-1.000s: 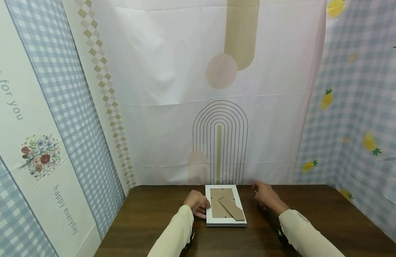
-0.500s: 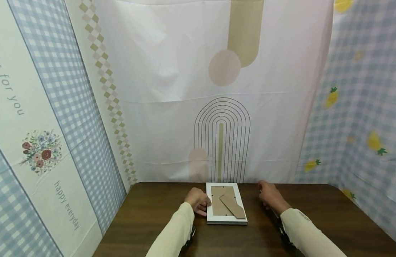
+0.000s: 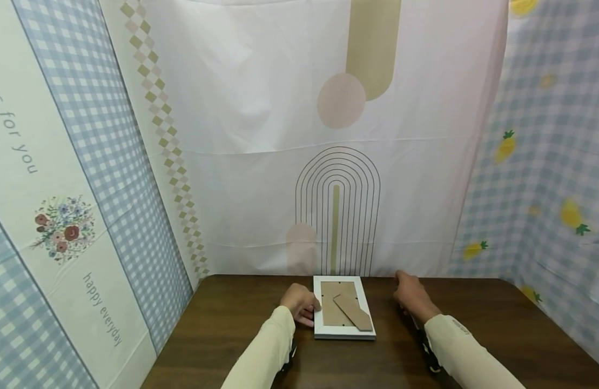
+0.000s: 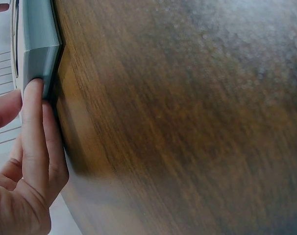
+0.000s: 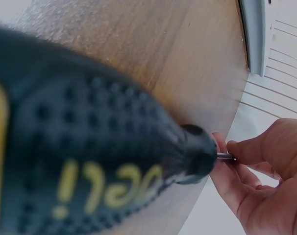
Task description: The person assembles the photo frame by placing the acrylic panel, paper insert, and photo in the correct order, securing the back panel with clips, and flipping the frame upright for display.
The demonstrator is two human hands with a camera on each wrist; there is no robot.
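A white picture frame (image 3: 345, 333) lies face down, its brown backing board (image 3: 329, 316) and angled stand leg (image 3: 354, 312) on top. My left hand (image 3: 299, 304) grips its left edge; in the left wrist view a finger lies along the frame's side (image 4: 41, 29), another is lower, and the thumb (image 4: 6, 110) is by the back face. To the right of the frame, apart from it, my right hand (image 3: 413, 296) pinches the thin metal shaft (image 5: 226, 156) of a screwdriver (image 5: 114, 147) with a black dotted handle and yellow lettering. Its tip is hidden by my fingers.
The dark brown wooden table (image 3: 231, 329) runs back to a white printed cloth (image 3: 246, 216). Blue checked cloths hang at the left (image 3: 90, 108) and the right (image 3: 547, 178).
The head view has shifted slightly. My right hand has drawn a little to the right, away from the frame. The left hand stays at the frame's edge.
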